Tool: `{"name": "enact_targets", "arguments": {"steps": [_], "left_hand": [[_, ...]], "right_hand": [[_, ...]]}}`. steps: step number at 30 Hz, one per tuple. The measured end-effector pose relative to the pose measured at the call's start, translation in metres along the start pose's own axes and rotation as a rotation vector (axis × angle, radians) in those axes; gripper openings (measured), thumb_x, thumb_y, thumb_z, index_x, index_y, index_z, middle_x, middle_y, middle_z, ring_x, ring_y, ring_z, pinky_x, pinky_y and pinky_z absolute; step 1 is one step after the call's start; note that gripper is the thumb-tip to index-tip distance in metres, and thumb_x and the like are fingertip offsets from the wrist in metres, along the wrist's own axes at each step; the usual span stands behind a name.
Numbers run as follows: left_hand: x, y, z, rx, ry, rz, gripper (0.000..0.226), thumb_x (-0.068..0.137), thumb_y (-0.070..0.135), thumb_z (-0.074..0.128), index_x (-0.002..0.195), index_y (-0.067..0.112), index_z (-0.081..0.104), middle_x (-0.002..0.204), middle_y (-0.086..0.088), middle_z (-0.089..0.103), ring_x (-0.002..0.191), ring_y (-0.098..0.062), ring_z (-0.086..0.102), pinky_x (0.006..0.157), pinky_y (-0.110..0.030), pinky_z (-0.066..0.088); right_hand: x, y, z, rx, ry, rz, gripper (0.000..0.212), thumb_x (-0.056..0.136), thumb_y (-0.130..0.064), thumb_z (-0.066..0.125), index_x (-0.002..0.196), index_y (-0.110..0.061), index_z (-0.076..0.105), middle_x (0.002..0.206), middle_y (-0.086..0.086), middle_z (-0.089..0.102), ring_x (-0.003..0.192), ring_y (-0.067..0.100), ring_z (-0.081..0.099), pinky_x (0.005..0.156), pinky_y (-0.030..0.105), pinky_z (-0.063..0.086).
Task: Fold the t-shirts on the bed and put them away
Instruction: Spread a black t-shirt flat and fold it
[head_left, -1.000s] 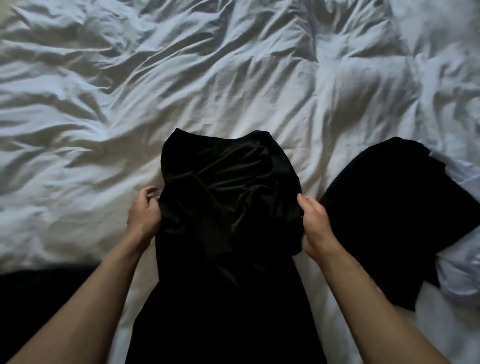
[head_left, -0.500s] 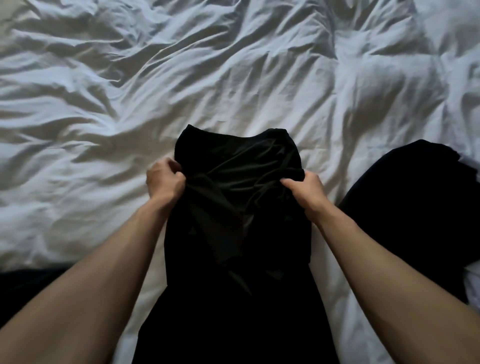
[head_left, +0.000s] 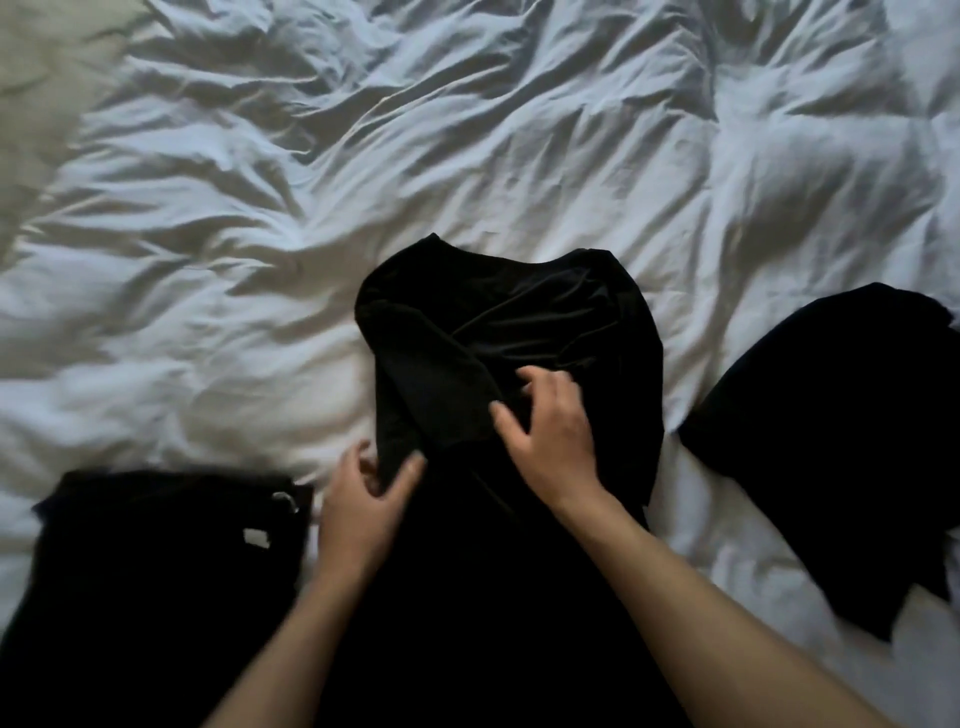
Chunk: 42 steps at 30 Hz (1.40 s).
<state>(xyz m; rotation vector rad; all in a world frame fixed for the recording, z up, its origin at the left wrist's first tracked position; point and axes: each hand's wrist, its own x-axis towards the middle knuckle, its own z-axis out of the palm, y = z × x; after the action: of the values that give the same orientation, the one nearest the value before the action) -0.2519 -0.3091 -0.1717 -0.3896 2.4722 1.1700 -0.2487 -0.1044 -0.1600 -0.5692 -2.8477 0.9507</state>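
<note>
Left grip (head_left: 371, 486) pinches t-shirt (head_left: 519, 322); garments (head_left: 156, 561) flank.

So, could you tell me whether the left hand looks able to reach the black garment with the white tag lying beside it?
Probably yes: the left hand holds the middle shirt's edge right beside that tagged garment, with nothing between them.

You see the black t-shirt (head_left: 519, 322) in the middle is soft cloth, matt with a faint sheen along its folds. The bed (head_left: 260, 208) is covered with white cloth, matt and heavily wrinkled. The dark garment (head_left: 831, 426) on the right and the one on the left (head_left: 145, 561) are also matt cloth.
</note>
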Motion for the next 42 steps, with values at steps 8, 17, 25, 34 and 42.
{"name": "enact_targets", "arguments": {"steps": [8, 17, 25, 34, 42], "left_hand": [[-0.098, -0.09, 0.009, 0.089, 0.01, -0.198, 0.008, 0.093, 0.002, 0.05, 0.095, 0.003, 0.058, 0.083, -0.021, 0.064, 0.085, -0.042, 0.06, 0.072, -0.046, 0.043], [-0.12, -0.127, -0.026, -0.252, 0.125, -0.447, 0.033, 0.103, 0.024, 0.048, 0.095, 0.001, 0.071, 0.086, -0.013, 0.067, 0.094, -0.034, 0.063, 0.074, -0.038, 0.041], [-0.164, -0.145, -0.022, -0.349, -0.086, -0.39, 0.02, 0.08, 0.032, 0.08, 0.097, 0.023, 0.073, 0.087, 0.006, 0.077, 0.089, -0.011, 0.07, 0.078, -0.032, 0.053], [-0.17, -0.181, -0.054, -0.142, -0.419, -0.528, 0.044, 0.09, 0.052, 0.059, 0.083, 0.012, 0.077, 0.081, -0.007, 0.075, 0.088, -0.027, 0.069, 0.073, -0.034, 0.044], [-0.165, -0.131, -0.049, 0.327, -0.095, -0.264, 0.03, 0.097, 0.053, 0.047, 0.111, 0.027, 0.051, 0.102, -0.001, 0.064, 0.091, -0.023, 0.059, 0.069, -0.032, 0.043]], "right_hand": [[-0.035, -0.04, 0.038, 0.007, -0.332, 0.203, 0.064, 0.092, -0.048, 0.062, 0.141, -0.016, 0.035, 0.134, 0.007, 0.046, 0.115, 0.026, 0.057, 0.091, 0.037, 0.052], [-0.081, -0.033, 0.053, 0.428, -0.359, 0.33, 0.076, 0.086, -0.043, 0.07, 0.146, -0.021, 0.029, 0.121, -0.002, 0.052, 0.103, 0.01, 0.062, 0.091, 0.034, 0.054], [-0.093, -0.031, 0.059, 0.823, -0.45, 0.403, 0.086, 0.09, -0.03, 0.07, 0.156, -0.02, 0.014, 0.113, -0.001, 0.068, 0.103, 0.013, 0.069, 0.098, 0.04, 0.053], [-0.104, -0.044, 0.072, 0.734, -0.742, 0.246, 0.074, 0.09, -0.028, 0.07, 0.149, -0.037, 0.028, 0.12, -0.007, 0.069, 0.106, 0.005, 0.066, 0.089, 0.026, 0.051], [-0.096, -0.028, 0.057, 0.548, -0.596, 0.245, 0.031, 0.092, -0.028, 0.065, 0.121, -0.02, 0.062, 0.094, 0.003, 0.073, 0.076, 0.009, 0.07, 0.069, 0.019, 0.051]]}}
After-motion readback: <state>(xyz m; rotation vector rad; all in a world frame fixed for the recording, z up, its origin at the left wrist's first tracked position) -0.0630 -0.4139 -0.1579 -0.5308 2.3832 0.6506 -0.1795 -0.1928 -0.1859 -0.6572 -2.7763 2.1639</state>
